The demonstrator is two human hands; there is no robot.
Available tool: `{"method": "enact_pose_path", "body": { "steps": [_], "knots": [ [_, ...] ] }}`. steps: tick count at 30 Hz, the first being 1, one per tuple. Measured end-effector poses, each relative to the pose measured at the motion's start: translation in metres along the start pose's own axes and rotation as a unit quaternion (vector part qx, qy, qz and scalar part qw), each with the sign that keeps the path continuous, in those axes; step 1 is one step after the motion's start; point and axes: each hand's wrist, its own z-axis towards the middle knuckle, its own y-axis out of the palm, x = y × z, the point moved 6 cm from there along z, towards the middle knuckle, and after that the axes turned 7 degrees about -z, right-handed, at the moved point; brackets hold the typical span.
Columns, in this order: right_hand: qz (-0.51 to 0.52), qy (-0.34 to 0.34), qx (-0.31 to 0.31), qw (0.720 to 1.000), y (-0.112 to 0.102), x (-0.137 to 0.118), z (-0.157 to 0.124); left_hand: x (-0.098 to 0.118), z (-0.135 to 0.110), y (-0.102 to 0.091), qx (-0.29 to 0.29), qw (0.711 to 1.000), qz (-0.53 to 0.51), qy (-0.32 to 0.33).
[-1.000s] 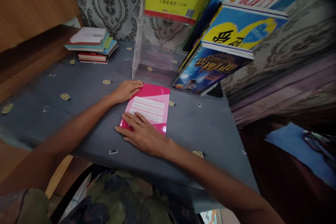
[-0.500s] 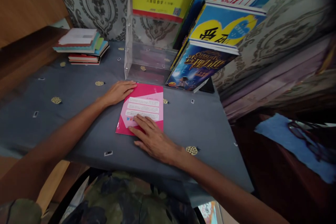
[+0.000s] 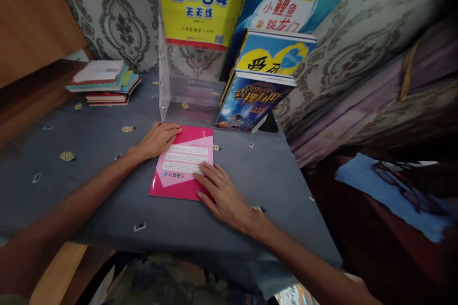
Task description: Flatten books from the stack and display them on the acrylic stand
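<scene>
A thin pink book (image 3: 182, 186) lies flat on the grey tablecloth, its printed text upside down to me. My left hand (image 3: 157, 140) rests at its upper left corner, with fingers stretched over the edge. Across the lower right part of the book lies my right hand (image 3: 225, 195), its fingers spread flat and covering some of the cover. Just beyond the book stands a clear acrylic rack (image 3: 189, 113). Leaning at the rack's right side is a dark blue book (image 3: 252, 101) with gold lettering.
A yellow workbook (image 3: 196, 24) and a teal book (image 3: 286, 7) stand upright at the back. Several books form a stack (image 3: 103, 81) at the far left. Behind the dark blue book lies a black object (image 3: 269, 123). Glasses (image 3: 408, 188) rest on a blue cloth (image 3: 361, 181) at right.
My right hand has slid right across the pink book toward its right edge, uncovering coloured print. The left hand stays at the corner. The view has tilted up and shifted right.
</scene>
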Motion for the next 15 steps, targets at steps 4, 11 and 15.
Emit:
{"method": "enact_pose_path", "body": {
  "steps": [4,11,15],
  "knots": [
    [-0.004,0.006,-0.006,1.000,0.001,-0.001,0.001,0.035,0.022,0.012,-0.029,0.998,0.007,0.058],
    [0.002,-0.001,-0.001,1.000,-0.001,0.000,-0.001,0.066,0.064,0.036,-0.071,0.994,-0.009,0.077],
    [0.006,-0.001,0.004,1.000,-0.002,0.000,-0.001,0.065,0.064,0.039,-0.067,0.994,-0.027,0.083]
  ]
}}
